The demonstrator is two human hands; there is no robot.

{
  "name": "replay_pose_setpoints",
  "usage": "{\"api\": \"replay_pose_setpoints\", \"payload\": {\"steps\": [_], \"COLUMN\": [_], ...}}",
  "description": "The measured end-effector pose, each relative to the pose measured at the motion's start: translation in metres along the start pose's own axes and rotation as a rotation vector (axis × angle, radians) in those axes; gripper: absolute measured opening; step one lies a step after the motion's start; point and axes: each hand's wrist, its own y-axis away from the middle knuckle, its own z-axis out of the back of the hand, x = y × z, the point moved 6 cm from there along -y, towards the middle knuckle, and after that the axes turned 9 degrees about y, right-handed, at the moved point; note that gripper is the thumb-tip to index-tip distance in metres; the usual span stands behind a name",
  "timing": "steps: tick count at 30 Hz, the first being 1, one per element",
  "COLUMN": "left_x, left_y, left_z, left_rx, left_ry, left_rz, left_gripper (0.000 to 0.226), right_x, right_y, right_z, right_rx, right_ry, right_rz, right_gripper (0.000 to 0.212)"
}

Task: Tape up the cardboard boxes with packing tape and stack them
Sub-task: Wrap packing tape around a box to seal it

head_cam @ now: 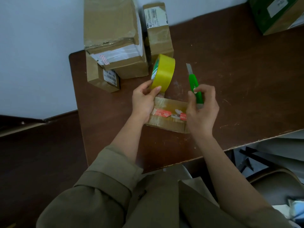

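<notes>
Between our hands sits the box [169,114], light and stiff (grip its sides). Our left hand [144,101] pinches the tape [162,71] above it; our right hand [203,109] grasps the cutter [195,89], blade out.

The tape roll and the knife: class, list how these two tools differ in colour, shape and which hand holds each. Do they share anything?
Colour: the tape roll is yellow; the knife has a green body with a bare metal blade out.
Shape: the tape roll is a wide ring; the knife is long and slim.
Hold: the left hand pinches the tape roll at its lower edge; the right hand grips the knife, blade pointing away.
Shared: both are held above the small cardboard box.
</notes>
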Motion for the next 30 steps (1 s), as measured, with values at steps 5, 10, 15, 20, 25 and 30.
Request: {"api": "replay_pose_setpoints", "payload": {"steps": [5, 10, 15, 20, 25, 30], "left_x": [0.002, 0.003, 0.002, 0.0, 0.003, 0.003], "left_y": [0.0, 0.0, 0.0, 0.004, 0.003, 0.0], "left_z": [0.002, 0.001, 0.001, 0.001, 0.001, -0.001], "left_rx": [-0.005, 0.011, 0.013, -0.007, -0.013, 0.005], "left_ry": [0.018, 0.025, 0.025, 0.113, 0.256, 0.307], "left_rz": [0.02, 0.016, 0.021, 0.088, 0.22, 0.289], "left_gripper": [0.037, 0.031, 0.03, 0.034, 0.04, 0.046], "right_x": [0.017, 0.016, 0.002, -0.002, -0.002, 0.001], "right_y": [-0.006, -0.005, -0.005, -0.002, 0.001, 0.004], "right_z": [-0.004, 0.001, -0.016, -0.035, -0.038, -0.044], "right_rx": [0.05, -0.056, -0.016, 0.041, -0.014, -0.068], "right_ry": [-0.088, -0.152, -0.324, -0.403, -0.379, -0.329], "right_rz": [0.072, -0.083, -0.455, -0.54, -0.49, -0.425], "right_gripper": [0.034, 0.009, 0.019, 0.018, 0.035, 0.038]}}
